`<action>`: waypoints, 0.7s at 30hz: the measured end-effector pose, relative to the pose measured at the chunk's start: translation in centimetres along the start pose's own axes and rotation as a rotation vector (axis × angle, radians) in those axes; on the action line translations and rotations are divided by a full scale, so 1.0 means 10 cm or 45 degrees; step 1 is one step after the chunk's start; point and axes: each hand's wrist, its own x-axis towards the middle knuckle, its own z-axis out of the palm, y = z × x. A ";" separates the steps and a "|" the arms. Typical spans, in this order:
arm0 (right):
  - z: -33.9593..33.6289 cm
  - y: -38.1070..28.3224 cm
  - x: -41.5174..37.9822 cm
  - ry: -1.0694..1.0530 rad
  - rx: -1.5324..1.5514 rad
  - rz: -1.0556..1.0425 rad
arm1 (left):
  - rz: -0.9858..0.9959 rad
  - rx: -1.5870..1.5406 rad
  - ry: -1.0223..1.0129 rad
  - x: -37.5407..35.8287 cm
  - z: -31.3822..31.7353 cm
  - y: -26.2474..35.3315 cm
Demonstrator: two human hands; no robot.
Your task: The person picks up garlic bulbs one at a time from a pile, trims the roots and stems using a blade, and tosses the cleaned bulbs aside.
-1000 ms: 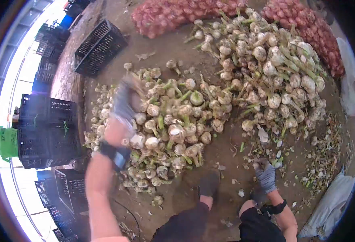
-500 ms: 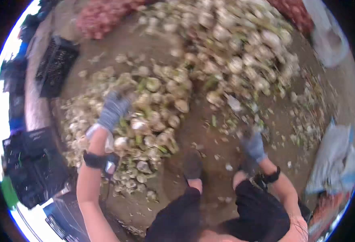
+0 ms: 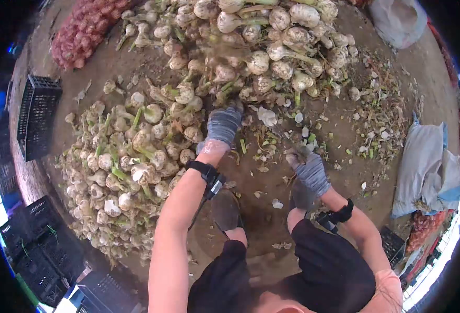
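Observation:
My left hand (image 3: 223, 125), in a grey knit glove, reaches to the near edge of a large heap of garlic bulbs (image 3: 257, 62) with stems. Its fingertips are hidden among the bulbs and their dry leaves. Left of that wrist spreads a second garlic heap (image 3: 145, 172), many of its bulbs short-stemmed. My right hand (image 3: 310, 171), also gloved, hovers over the floor in front of my right shoe (image 3: 303, 195). Its fingers are curled together, and I cannot tell what is in them. Loose peel and cut stem bits (image 3: 266, 116) lie between the hands.
Red mesh sacks (image 3: 86, 34) lie at the back left. Black plastic crates (image 3: 39, 117) stand along the left side. On the right are a white woven sack (image 3: 427, 167) and a spread of trimmings (image 3: 381, 117). A pale sack (image 3: 398, 21) sits at the back right.
My left hand has gone from above the left garlic heap rightward to the edge of the back heap. My right hand stays near my right foot, slightly farther forward. The view has shifted.

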 end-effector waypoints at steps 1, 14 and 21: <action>0.03 0.12 0.03 0.015 -0.048 -0.075 | -0.105 -0.058 0.126 -0.02 0.05 0.00; 0.02 -0.41 0.00 -0.252 -0.781 -0.530 | -0.179 -1.474 -0.279 -1.09 -0.41 0.61; 0.01 -0.45 0.00 -0.342 -0.865 -0.640 | -0.199 -1.661 0.001 -1.15 -0.51 0.68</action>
